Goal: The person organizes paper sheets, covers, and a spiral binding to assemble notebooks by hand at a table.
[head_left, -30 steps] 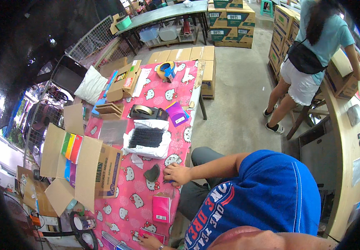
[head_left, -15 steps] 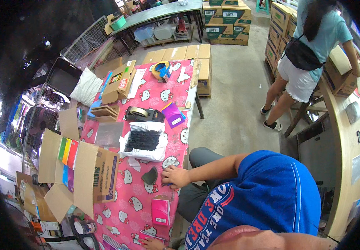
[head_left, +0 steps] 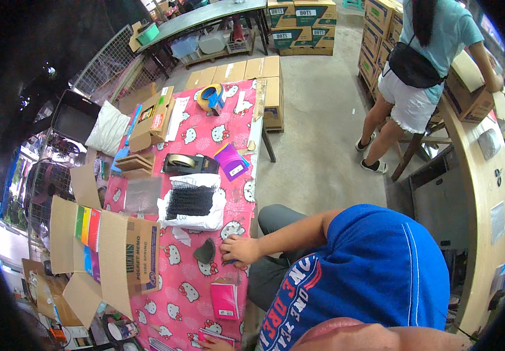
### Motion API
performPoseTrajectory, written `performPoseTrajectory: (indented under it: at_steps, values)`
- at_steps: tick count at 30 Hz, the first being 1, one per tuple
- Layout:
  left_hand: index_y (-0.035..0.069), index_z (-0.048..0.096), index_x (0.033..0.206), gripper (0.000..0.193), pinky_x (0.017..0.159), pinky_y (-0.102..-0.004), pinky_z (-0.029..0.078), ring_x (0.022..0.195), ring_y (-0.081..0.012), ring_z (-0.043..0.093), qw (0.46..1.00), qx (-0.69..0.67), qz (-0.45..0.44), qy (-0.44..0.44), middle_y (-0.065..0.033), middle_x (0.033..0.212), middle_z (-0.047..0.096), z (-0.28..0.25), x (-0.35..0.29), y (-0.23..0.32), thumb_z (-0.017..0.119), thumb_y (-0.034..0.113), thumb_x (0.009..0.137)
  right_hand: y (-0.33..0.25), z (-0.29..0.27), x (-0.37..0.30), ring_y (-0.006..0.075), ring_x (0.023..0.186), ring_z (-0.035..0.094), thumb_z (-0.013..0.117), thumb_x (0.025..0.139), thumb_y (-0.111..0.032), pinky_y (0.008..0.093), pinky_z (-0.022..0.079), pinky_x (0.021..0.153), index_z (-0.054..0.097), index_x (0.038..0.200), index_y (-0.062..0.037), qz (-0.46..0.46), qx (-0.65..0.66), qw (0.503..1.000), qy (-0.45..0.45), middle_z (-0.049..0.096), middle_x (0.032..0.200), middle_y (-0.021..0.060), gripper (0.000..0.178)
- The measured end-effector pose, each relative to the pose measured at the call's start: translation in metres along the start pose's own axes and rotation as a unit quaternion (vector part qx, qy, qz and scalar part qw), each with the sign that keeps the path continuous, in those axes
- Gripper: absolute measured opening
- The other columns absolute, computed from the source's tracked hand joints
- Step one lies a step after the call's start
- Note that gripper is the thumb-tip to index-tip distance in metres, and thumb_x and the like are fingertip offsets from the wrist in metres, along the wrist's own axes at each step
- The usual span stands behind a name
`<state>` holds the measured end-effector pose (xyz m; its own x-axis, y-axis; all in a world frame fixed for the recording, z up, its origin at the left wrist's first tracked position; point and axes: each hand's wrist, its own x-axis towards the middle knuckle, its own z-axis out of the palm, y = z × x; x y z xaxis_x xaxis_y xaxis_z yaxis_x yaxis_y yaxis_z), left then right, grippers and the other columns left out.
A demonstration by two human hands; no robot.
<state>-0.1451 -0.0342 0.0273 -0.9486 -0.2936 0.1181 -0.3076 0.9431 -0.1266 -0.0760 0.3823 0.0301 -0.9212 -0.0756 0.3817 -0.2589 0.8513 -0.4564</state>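
Note:
My left hand [head_left: 214, 345] shows only in part at the lower edge. Its fingers are closed on a pink spiral notebook [head_left: 227, 338] lying at the table's near end. A second pink notebook [head_left: 224, 300] lies flat between my two hands. My right hand [head_left: 239, 250] rests at the table edge, fingers curled over something small and dark bluish that I cannot make out. Beside its fingertips is a dark grey wedge-shaped piece [head_left: 204, 251]. Farther up lies a white plastic wrapping [head_left: 213, 220] with a stack of black spiral-bound things [head_left: 189, 201] on it.
An open carton [head_left: 115, 257] with colourful notebooks stands on the left of the pink table cover [head_left: 170, 292]. A black tape dispenser [head_left: 189, 164], purple notebook [head_left: 231, 162] and blue tape dispenser [head_left: 211, 99] lie beyond. At right, another person [head_left: 419, 70] stands by a cardboard box [head_left: 469, 88].
The whole view has shifted slightly, so the table and its things sit a little farther left. Both hands stay at about the same places on the table.

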Motion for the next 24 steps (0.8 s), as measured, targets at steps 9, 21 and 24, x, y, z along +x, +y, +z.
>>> performPoseTrajectory:
  at_steps: [9,21,24]
  values:
    - [0.020,0.047,0.136,0.068,0.092,-0.0553,0.040,0.118,-0.0435,0.049,1.000,0.004,0.001,-0.007,-0.0273,0.132,0.047,0.000,0.009,0.006,0.050,0.065,0.086,0.003,-0.003,0.007,0.0276,0.110,0.048,0.070,0.071,-0.030,0.0447,0.037,0.096,0.064,0.116,-0.0170,-0.047,0.028,0.997,-0.055,0.051,0.110,0.0078,0.048]
    - [0.030,0.036,0.145,0.082,0.098,-0.0577,0.038,0.125,-0.0463,0.043,0.985,-0.055,-0.053,-0.153,-0.0322,0.143,0.032,-0.051,0.006,0.029,0.051,0.076,0.079,0.005,-0.004,0.005,0.0296,0.110,0.047,0.070,0.069,-0.032,0.0452,0.037,0.094,0.064,0.116,-0.0173,-0.033,0.039,0.998,-0.047,0.051,0.109,0.0099,0.050]
    - [0.029,0.037,0.146,0.079,0.099,-0.0593,0.037,0.127,-0.0467,0.040,0.997,-0.033,-0.027,-0.063,-0.0279,0.147,0.029,-0.009,0.022,0.009,0.052,0.072,0.081,0.003,-0.004,0.008,0.0293,0.109,0.047,0.069,0.069,-0.032,0.0451,0.037,0.093,0.064,0.116,-0.0172,-0.044,0.039,0.998,-0.031,0.051,0.108,0.0099,0.050]
